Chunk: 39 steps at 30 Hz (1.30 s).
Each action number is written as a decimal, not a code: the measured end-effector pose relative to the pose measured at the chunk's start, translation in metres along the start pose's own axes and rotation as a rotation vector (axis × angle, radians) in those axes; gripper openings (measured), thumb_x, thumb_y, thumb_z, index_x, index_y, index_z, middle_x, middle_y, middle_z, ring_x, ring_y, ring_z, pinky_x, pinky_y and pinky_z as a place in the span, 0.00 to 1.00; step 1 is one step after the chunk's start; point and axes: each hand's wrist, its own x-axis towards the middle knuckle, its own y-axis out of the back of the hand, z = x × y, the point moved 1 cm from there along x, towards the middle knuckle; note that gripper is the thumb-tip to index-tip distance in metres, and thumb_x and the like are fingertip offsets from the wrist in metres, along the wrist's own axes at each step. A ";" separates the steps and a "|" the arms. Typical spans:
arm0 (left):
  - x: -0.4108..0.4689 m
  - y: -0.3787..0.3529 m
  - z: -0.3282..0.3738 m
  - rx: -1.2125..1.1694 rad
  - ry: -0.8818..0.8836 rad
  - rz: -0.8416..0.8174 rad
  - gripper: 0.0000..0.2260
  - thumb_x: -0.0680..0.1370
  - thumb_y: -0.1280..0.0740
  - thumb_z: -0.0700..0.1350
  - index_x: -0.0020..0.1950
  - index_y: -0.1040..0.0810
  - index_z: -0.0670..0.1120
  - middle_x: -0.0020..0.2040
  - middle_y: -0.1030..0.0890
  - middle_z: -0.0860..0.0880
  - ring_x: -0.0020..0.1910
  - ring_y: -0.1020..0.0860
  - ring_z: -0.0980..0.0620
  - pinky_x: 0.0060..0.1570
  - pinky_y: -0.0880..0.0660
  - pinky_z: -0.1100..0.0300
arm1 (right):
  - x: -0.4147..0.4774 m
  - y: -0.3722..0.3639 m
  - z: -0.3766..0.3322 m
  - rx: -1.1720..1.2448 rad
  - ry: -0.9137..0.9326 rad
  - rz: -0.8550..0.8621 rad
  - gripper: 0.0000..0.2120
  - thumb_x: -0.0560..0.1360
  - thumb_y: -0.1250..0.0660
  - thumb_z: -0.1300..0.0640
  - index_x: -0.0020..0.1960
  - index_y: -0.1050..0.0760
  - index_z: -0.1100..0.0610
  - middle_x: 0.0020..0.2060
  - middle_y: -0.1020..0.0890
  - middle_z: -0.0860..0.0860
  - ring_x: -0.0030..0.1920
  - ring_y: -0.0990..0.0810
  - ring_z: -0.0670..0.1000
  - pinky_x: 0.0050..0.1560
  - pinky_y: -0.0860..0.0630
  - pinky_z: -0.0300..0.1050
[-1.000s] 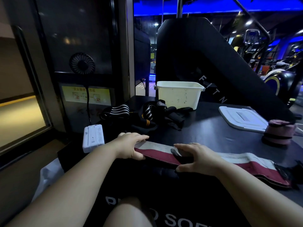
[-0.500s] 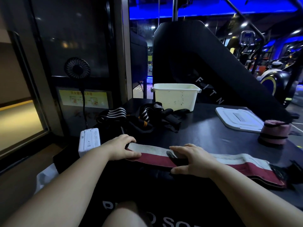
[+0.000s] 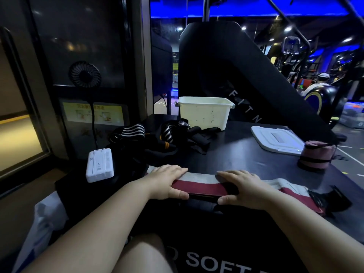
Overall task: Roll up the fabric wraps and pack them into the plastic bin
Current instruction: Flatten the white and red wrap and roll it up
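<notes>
Bare desk (image 3: pixel 242 154) to the bin (image 3: pixel 204 113) at twelve; my left grip (image 3: pixel 167 180) and right grip (image 3: pixel 245 189) lie flat, pressing the wrap (image 3: pixel 199 184).

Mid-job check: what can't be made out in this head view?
Inside of the plastic bin: head view, its near wall hides any contents.
Left end of the red and white wrap: head view, the left hand covers it, so a started roll cannot be told.
Wrap's middle: head view, under the right hand.
Black wrap pile: head view, dark and tangled, count unclear.
</notes>
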 end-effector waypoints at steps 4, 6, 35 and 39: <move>-0.002 0.000 -0.001 -0.010 0.004 0.031 0.39 0.74 0.34 0.66 0.79 0.47 0.56 0.77 0.43 0.56 0.77 0.49 0.52 0.74 0.49 0.54 | -0.007 -0.009 0.002 -0.049 -0.004 0.030 0.63 0.49 0.66 0.12 0.78 0.47 0.41 0.76 0.39 0.41 0.75 0.41 0.48 0.69 0.42 0.47; -0.003 0.000 -0.002 -0.007 0.020 0.032 0.39 0.73 0.34 0.66 0.79 0.47 0.56 0.77 0.43 0.57 0.77 0.49 0.53 0.74 0.49 0.54 | -0.007 -0.009 0.002 -0.059 -0.010 0.041 0.64 0.49 0.68 0.13 0.78 0.48 0.42 0.76 0.40 0.40 0.75 0.42 0.48 0.69 0.42 0.46; 0.094 -0.040 0.236 0.000 -0.376 -0.009 0.31 0.79 0.43 0.64 0.76 0.38 0.47 0.76 0.36 0.49 0.74 0.39 0.47 0.71 0.41 0.49 | -0.106 0.002 0.135 -0.025 -0.489 0.176 0.16 0.80 0.44 0.42 0.60 0.27 0.50 0.55 0.24 0.51 0.60 0.27 0.54 0.56 0.32 0.49; 0.097 -0.046 0.232 0.060 -0.376 -0.011 0.33 0.79 0.45 0.66 0.78 0.42 0.50 0.77 0.38 0.51 0.74 0.40 0.47 0.72 0.43 0.48 | -0.105 0.003 0.142 -0.020 -0.471 0.194 0.13 0.78 0.42 0.41 0.48 0.28 0.50 0.47 0.26 0.50 0.55 0.26 0.54 0.51 0.32 0.49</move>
